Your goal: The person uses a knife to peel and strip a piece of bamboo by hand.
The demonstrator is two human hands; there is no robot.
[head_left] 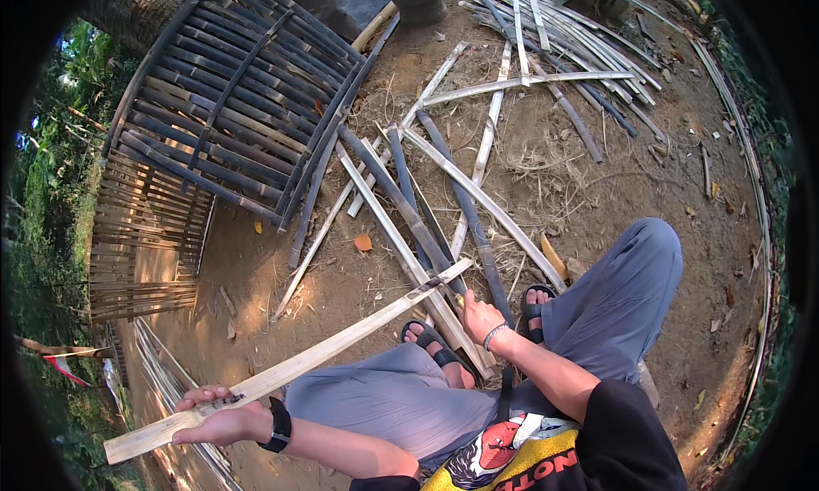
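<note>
A long pale bamboo slat (341, 341) slants across my lap, from the lower left up to the middle. My left hand (223, 416), palm up, wraps round it close to its lower end. Near the upper end my right hand (483, 320) is closed on a knife (460, 303); a bit of yellowish handle shows by the fingers. A dark blade seems to lie across the slat there, though its outline is hard to make out. Under that end, another pale bamboo strip (401, 245) rests on the ground between my sandalled feet.
A dark slatted bamboo bench (230, 90) stands at the upper left, beside a split-bamboo fence (145, 244). Dark bamboo poles (467, 180) and crossed strips lie ahead of my feet. A pile of bamboo strips (589, 47) is at the far right, a dark container (418, 2) at the top.
</note>
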